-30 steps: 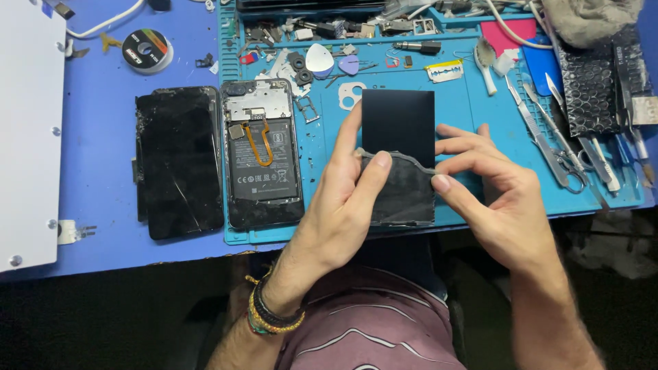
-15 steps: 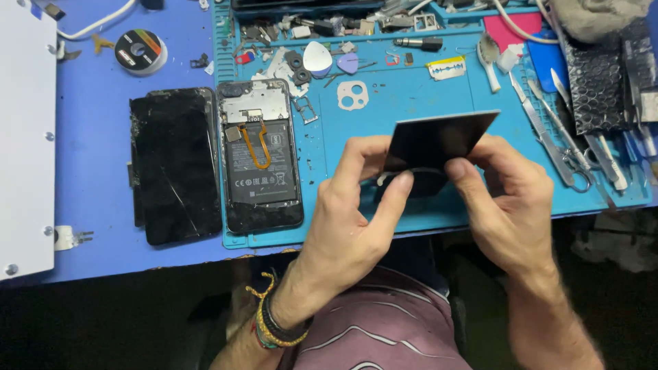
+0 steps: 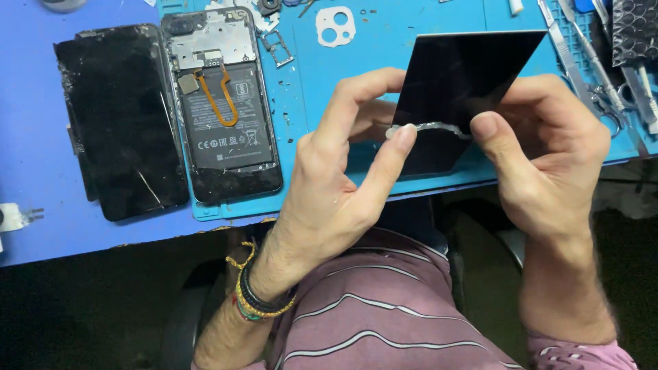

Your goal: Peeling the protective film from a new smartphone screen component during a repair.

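Both hands hold a flat black screen panel (image 3: 460,75) tilted up above the near edge of the teal work mat (image 3: 322,89). My left hand (image 3: 343,178) grips its lower left side, the index fingertip pressing a thin clear film strip (image 3: 432,128) that curls across the panel. My right hand (image 3: 548,157) holds the lower right side, thumb on the same strip. An opened phone body (image 3: 226,109) with its battery and an orange flex cable showing lies on the mat to the left. A cracked black screen (image 3: 116,123) lies beside it on the blue table.
A white camera-lens frame (image 3: 336,26) lies on the mat behind the hands. Tweezers and metal tools (image 3: 582,62) sit at the right, with a black bubble-textured bag (image 3: 634,31) at the far right. A small white part (image 3: 14,218) rests at the table's left edge.
The panel was lifted off the mat and tilted up toward the camera. The view moved closer. My fingers now pinch a clear film strip on its lower part.
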